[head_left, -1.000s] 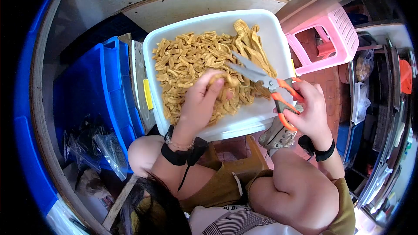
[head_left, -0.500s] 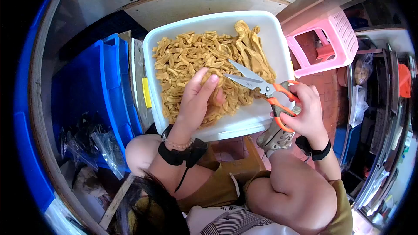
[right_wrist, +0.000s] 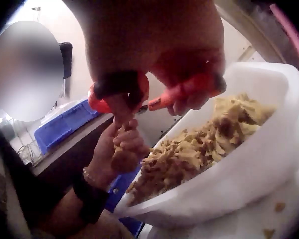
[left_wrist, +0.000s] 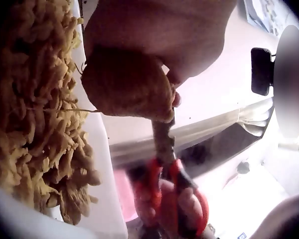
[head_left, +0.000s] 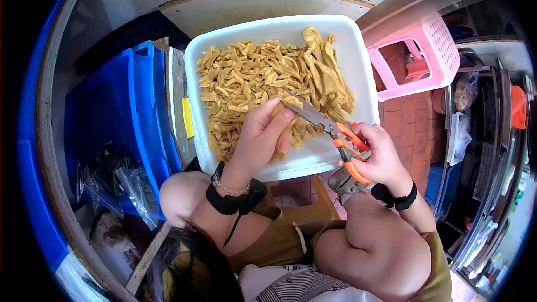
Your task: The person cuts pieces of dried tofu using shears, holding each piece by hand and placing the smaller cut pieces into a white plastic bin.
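In the head view my left hand (head_left: 254, 140) pinches a soft yellow-brown strip (head_left: 292, 102) between thumb and fingers, over the white tub (head_left: 364, 50). My right hand (head_left: 383, 154) grips orange-handled scissors (head_left: 331, 127), their slightly parted blades overlapping the strip near the left fingertips. The left wrist view shows the strip (left_wrist: 127, 92) hanging thick and folded below the hand, with the blades behind it. Small cut pieces (head_left: 235, 78) fill the tub's left and middle. Long uncut strips (head_left: 327, 72) lie heaped at its right.
Blue plastic crates (head_left: 112, 112) with clear bags (head_left: 137, 190) stand to the left. A pink stool (head_left: 442, 50) is on the tiled floor at the right, beside a rack (head_left: 486, 134). A pale panel (head_left: 268, 8) closes off the far side.
The right hand has brought the scissors left and down, up to the left fingertips. Their blades, wider apart half a second ago, have drawn closer together. The left hand keeps hold of the strip.
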Tool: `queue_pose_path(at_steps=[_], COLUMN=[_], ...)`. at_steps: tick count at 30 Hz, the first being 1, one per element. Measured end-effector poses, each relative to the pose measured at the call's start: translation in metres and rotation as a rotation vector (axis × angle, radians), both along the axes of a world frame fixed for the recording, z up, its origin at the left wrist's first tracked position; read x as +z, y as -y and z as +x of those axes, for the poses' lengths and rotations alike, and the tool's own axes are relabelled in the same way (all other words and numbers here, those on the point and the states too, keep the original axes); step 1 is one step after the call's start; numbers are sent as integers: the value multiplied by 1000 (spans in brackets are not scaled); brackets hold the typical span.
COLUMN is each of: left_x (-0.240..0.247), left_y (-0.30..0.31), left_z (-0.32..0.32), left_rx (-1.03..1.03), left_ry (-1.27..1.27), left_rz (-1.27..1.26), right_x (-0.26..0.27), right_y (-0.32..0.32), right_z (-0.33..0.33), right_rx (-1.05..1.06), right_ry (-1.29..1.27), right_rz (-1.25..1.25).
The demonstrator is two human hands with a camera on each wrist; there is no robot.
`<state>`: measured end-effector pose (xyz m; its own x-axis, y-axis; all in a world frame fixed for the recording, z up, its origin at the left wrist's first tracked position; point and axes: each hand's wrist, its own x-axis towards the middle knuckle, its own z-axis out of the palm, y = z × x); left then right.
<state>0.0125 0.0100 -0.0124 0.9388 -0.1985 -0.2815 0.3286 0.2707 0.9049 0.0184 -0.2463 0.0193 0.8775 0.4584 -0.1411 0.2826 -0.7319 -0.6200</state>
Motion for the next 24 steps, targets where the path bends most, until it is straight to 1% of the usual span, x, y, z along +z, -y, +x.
queue_pose_path(at_steps=[5,6,8,10,11,13,15,16,18,19,21,22,23,24], left_x=[5,7,11,9,2,0,5,4,-1,-3,-6,-4,-1,2], left_y=[4,5,6,4,-1,-2,0,2,5,2,-6,-5,-2,-1], left_z=[-1,-1,0,1,2,4,5,6,8,8,9,8,8,7], left_rx=[-43,-53,-41,-28,-34,-39,78,78,177,177,83,86,137,188], left_ry=[-15,-30,-74,-117,-117,-115,-104,-103,11,12,89,88,94,100], left_rz=[51,64,22,-18,-1,17,-88,-88,-18,-18,234,234,269,305], right_x=[2,1,1,1,-1,-7,-9,-10,-7,-6,-7,-7,-7,-6], right_y=[-6,-6,-7,-10,-10,-7,-6,-6,-7,-7,-7,-6,-6,-7], right_z=[2,4,4,2,-1,-7,-7,-7,-7,-7,-8,-8,-8,-8], right_rx=[5,35,64,-4,-2,-76,-53,-31,-44,-56,-60,-65,-63,-75], right_ry=[-54,-44,-34,-91,-91,-185,-158,-132,-129,-128,-150,-174,-175,-237], right_rz=[9,13,17,101,100,126,140,153,159,165,192,220,220,233])
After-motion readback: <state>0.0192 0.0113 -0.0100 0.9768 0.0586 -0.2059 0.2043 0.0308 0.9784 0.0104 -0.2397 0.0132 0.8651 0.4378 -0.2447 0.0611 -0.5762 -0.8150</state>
